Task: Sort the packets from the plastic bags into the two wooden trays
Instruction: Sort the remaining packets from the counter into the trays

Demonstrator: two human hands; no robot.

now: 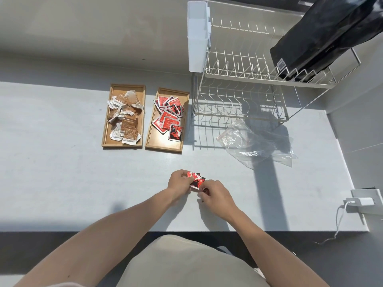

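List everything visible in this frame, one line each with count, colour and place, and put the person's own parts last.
wooden trays: two, light wood, side by side on the counter.
brown packets: a pile, brown and white, in the left tray.
red packets: a pile, red, black and white, in the right tray.
held packets: a few, red and black, between both hands.
plastic bags: clear, crumpled, emptied by the look of it, beside the rack.
dish rack: one, cream wire, back right.
white caddy: one, hung on the rack.
black pouch: one, on the rack.
charger: one, white, right edge.
left hand: gripping the packets.
right hand: gripping the packets.
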